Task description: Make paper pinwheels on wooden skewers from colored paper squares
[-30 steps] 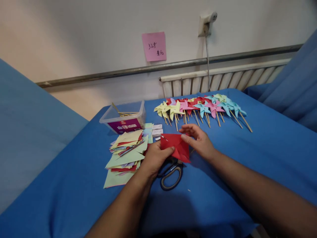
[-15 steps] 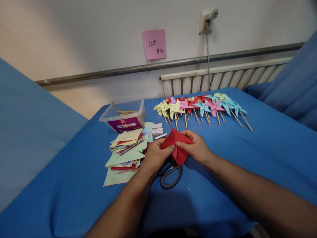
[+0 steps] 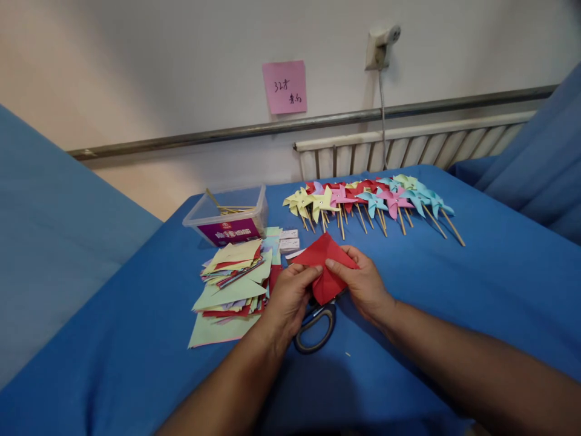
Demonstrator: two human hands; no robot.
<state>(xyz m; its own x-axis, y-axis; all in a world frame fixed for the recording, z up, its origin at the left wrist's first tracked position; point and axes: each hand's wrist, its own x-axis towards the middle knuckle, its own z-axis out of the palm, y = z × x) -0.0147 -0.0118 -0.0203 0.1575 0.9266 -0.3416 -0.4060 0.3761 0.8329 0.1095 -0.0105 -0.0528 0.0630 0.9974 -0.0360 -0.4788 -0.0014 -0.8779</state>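
Note:
A square of red paper (image 3: 327, 248), turned corner-up with crease lines meeting near its middle, is held above the blue table cover. My left hand (image 3: 290, 290) pinches its left side, thumb near the centre. On the right side my right hand (image 3: 363, 281) grips it, with the thumb pressed close to the other thumb. Beneath the paper lie scissors (image 3: 315, 327); their black handle loop shows, while the blades are hidden. Left of my hands are stacks of coloured paper (image 3: 233, 284), and small white boxes (image 3: 289, 242) sit just behind them.
A clear plastic box (image 3: 227, 221) with wooden sticks stands at the back left. Several finished paper pinwheels (image 3: 374, 200) on sticks lie in a row at the back right. Behind the table run a metal pipe (image 3: 227, 134) and a radiator (image 3: 417, 145); blue curtains (image 3: 54, 242) hang at both sides.
The red paper has been flattened out from a more bent, puckered shape. Both hands keep hold of it in nearly the same place. The view has tipped slightly.

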